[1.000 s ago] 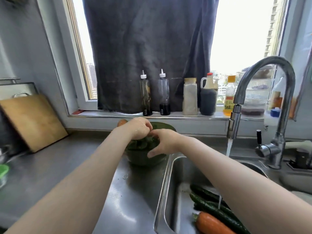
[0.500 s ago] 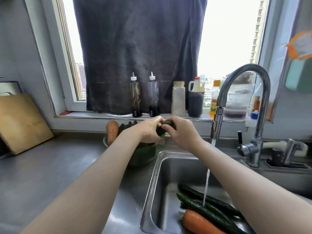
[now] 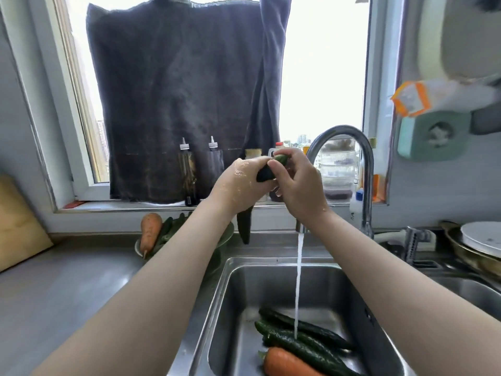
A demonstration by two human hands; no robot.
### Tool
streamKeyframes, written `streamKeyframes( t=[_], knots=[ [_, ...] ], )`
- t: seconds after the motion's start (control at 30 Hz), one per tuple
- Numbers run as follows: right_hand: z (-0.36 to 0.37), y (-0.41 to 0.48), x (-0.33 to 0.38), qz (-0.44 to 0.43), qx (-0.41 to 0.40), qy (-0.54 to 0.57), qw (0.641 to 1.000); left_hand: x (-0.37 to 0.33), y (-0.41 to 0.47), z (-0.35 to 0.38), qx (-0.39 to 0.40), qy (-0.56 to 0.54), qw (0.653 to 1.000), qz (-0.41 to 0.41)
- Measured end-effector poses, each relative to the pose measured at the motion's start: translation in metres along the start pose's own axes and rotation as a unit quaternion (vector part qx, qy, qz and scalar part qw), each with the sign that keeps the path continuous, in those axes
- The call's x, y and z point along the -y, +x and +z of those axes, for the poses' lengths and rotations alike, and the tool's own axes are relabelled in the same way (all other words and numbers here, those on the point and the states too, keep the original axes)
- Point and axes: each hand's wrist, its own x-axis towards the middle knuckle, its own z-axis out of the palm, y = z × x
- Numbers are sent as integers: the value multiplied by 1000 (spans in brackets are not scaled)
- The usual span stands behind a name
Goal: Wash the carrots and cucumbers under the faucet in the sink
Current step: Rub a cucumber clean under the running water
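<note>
**Head view**

1. Grip. Your left hand point(image 3: 238, 183) and right hand point(image 3: 298, 185) hold one cucumber point(image 3: 267, 172) in the air, above the back edge of the sink point(image 3: 238, 294) and just left of the faucet point(image 3: 352, 147).
   - The right fingers point(image 3: 291, 158) pinch the upper end.
   - The left fingers are wrapped round the middle.
   - The lower end hangs free below the left hand, steeply tilted.
   - The two-hand grip probably steadies a long, wet, slippery item.
2. Water. The stream point(image 3: 298, 280) falls from the spout, past your right wrist. The held cucumber is above the spout and out of the water, so it needs lowering before it can be rinsed.
3. Items in the sink. Several dark cucumbers point(image 3: 303, 340) lie on the sink floor directly under the stream. A carrot point(image 3: 287, 362) touches them on the near side. They are probably left there to soak under the running water.
4. Items waiting. A green bowl point(image 3: 227, 232) stands on the tabletop point(image 3: 67, 294), just left of the sink. It holds a second carrot point(image 3: 150, 229) and more greens, probably kept near the sink for short transfers.
5. Background. A dark cloth point(image 3: 184, 104) hangs over the window. Bottles point(image 3: 187, 172) stand on the sill. A cutting board point(image 3: 16, 226) leans at the far left.
6. Writing. No brand or label text can be read. The bottle labels are too small and blurred.
</note>
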Motion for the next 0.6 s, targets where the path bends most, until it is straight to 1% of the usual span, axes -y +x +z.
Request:
streamKeyframes(
  t=[0.07, 0.1, 0.17, 0.23, 0.27, 0.33, 0.43, 0.47, 0.5, 0.53, 0.6],
  knots=[
    [-5, 5, 8, 12, -4, 13, 1000, -8, 4, 2, -15, -30, 999, -16],
    [-6, 5, 11, 31, 9, 20, 999, -9, 5, 4, -23, -53, 998, -30],
    [-6, -1, 10, 81, 54, 25, 995, -7, 3, 10, -24, -98, 992, -70],
    [-7, -14, 0, 144, 117, 21, 982, 0, -6, 21, -6, -121, 986, -116],
    [-7, -23, -9, 184, 153, 14, 971, 6, -11, 27, 5, -127, 982, -143],
    [-10, -43, -26, 265, 235, -12, 935, 19, -26, 44, 31, -138, 968, -206],
    [-13, -74, -54, 330, 380, -76, 861, 35, -57, 77, 58, -171, 936, -302],
    [-12, -83, -62, 346, 412, -92, 838, 41, -68, 90, 57, -197, 923, -327],
    [-12, -92, -69, 358, 431, -108, 821, 46, -78, 104, 59, -222, 909, -348],
    [-12, -99, -77, 364, 440, -122, 812, 51, -86, 118, 62, -247, 896, -364],
    [-13, -112, -89, 368, 446, -142, 804, 56, -97, 145, 67, -294, 865, -401]
  ],
)
